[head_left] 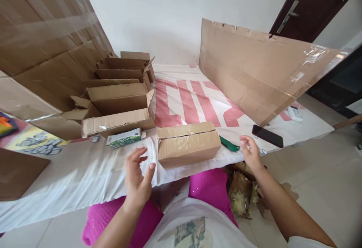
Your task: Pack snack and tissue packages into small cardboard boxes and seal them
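Between my two hands a closed cardboard box (189, 145) lies on the white cloth near the table's front edge, clear tape showing over its top seam. My left hand (139, 178) is raised to the left of the box, fingers apart and holding nothing. To the right, my right hand (251, 152) hovers apart from the box, fingers loosely bent with nothing visible in them. A green object, perhaps a cutter (229, 144), lies between the box and my right hand. Beyond that hand is a black phone (267, 136).
Several open cardboard boxes (118, 97) stand in a row at the left back. Tall cardboard panels flank the table, one on the right (249, 70). A small green-and-white carton (124, 138) lies left of the closed box. Cardboard scraps (240, 191) sit on the floor below.
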Demonstrator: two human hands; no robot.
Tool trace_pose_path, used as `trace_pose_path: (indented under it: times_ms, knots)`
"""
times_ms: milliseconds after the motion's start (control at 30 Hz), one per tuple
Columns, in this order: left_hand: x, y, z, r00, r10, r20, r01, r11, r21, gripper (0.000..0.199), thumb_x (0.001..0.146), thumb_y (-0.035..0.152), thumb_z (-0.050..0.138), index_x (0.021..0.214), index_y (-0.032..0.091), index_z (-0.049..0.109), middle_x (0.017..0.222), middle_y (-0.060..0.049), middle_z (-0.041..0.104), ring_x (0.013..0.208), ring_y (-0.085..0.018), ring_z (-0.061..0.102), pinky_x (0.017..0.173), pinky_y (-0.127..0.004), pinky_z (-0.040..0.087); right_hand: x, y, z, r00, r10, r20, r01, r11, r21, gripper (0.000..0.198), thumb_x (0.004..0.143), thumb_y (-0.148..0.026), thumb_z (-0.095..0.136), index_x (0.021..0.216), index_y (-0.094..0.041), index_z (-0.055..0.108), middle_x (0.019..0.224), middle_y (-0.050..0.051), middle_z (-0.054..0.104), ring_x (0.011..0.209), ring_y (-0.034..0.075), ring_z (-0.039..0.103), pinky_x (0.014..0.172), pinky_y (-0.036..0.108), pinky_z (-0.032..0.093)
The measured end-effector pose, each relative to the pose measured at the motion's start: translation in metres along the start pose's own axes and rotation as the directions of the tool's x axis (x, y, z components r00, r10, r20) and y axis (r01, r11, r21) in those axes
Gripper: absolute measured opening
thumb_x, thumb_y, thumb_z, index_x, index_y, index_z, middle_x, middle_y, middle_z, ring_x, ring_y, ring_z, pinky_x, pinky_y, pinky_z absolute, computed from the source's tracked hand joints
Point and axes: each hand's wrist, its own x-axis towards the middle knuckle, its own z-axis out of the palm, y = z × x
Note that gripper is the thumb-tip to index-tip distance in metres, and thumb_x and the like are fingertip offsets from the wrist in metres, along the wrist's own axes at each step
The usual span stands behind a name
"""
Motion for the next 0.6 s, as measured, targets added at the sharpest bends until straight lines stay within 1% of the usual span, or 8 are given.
trace_pose_path:
  times_ms: [33,67,100,200,267,333,433,600]
  knots:
    - [0.002,-0.001,0.002,0.992,-0.085,0.096,0.092,0.993,-0.068,0.039,0.089,0.041,0.057,0.124,0.024,0.053,0.128,-0.010,0.051,0.117,-0.026,0.052,0.090,-0.040,0.049,-0.008,-0.020,0.010,0.993,-0.079,0.086,0.074,0.995,0.061,0.041,0.090,-0.052,0.045,0.111,-0.021,0.061,0.105,0.010,0.068,0.091,0.021,0.064,0.080,0.035,0.054]
    - [0.002,-0.003,0.003,0.975,-0.140,0.170,0.163,0.978,-0.130,0.042,0.089,0.045,0.056,0.126,0.025,0.052,0.131,-0.010,0.050,0.119,-0.026,0.052,0.091,-0.040,0.050,-0.016,-0.040,0.019,0.957,-0.214,0.197,0.182,0.969,0.169,0.040,0.092,-0.047,0.047,0.120,-0.020,0.057,0.112,0.011,0.067,0.096,0.022,0.064,0.081,0.036,0.055]
    - [0.002,-0.005,0.004,0.962,-0.175,0.208,0.213,0.961,-0.177,0.044,0.089,0.047,0.056,0.127,0.026,0.051,0.132,-0.010,0.051,0.119,-0.026,0.053,0.092,-0.039,0.050,-0.025,-0.059,0.025,0.916,-0.327,0.234,0.270,0.932,0.243,0.043,0.092,-0.042,0.050,0.129,-0.021,0.052,0.119,0.013,0.064,0.101,0.023,0.063,0.082,0.037,0.055]
    - [-0.001,-0.017,0.002,0.962,-0.241,0.128,0.267,0.928,-0.259,0.046,0.085,0.046,0.063,0.125,0.027,0.051,0.126,-0.007,0.057,0.115,-0.023,0.055,0.089,-0.034,0.051,-0.049,-0.111,0.030,0.825,-0.541,0.161,0.490,0.828,0.272,0.061,0.090,-0.029,0.055,0.147,-0.025,0.034,0.136,0.015,0.053,0.123,0.030,0.052,0.096,0.048,0.050]
    - [-0.001,-0.026,-0.005,0.950,-0.304,0.070,0.309,0.889,-0.337,0.041,0.086,0.044,0.064,0.123,0.030,0.051,0.124,-0.005,0.058,0.110,-0.019,0.057,0.085,-0.030,0.052,-0.061,-0.134,0.028,0.762,-0.639,0.111,0.596,0.757,0.266,0.067,0.089,-0.021,0.055,0.150,-0.030,0.029,0.139,0.015,0.049,0.126,0.030,0.050,0.098,0.052,0.048]
    - [0.000,-0.032,-0.013,0.928,-0.363,0.088,0.364,0.829,-0.424,0.036,0.087,0.041,0.063,0.120,0.032,0.053,0.123,-0.003,0.058,0.103,-0.016,0.059,0.080,-0.027,0.053,-0.067,-0.147,0.027,0.719,-0.690,0.080,0.651,0.710,0.269,0.069,0.088,-0.017,0.053,0.150,-0.035,0.027,0.141,0.013,0.048,0.122,0.029,0.053,0.094,0.051,0.050]
    - [-0.001,-0.031,-0.020,0.925,-0.374,0.070,0.357,0.791,-0.496,0.030,0.082,0.037,0.070,0.109,0.033,0.059,0.112,0.000,0.061,0.094,-0.013,0.060,0.077,-0.024,0.054,-0.067,-0.150,0.030,0.739,-0.672,0.050,0.633,0.717,0.291,0.065,0.090,-0.018,0.051,0.148,-0.036,0.029,0.141,0.012,0.048,0.123,0.030,0.054,0.094,0.053,0.049]
    - [-0.008,-0.016,-0.014,0.986,-0.163,0.034,0.161,0.881,-0.446,0.019,0.075,0.036,0.079,0.080,0.023,0.065,0.122,-0.002,0.054,0.117,-0.019,0.053,0.090,-0.028,0.052,-0.057,-0.125,0.041,0.890,-0.441,0.113,0.346,0.816,0.462,0.042,0.099,-0.038,0.037,0.138,-0.024,0.038,0.139,0.016,0.048,0.128,0.028,0.049,0.102,0.049,0.046]
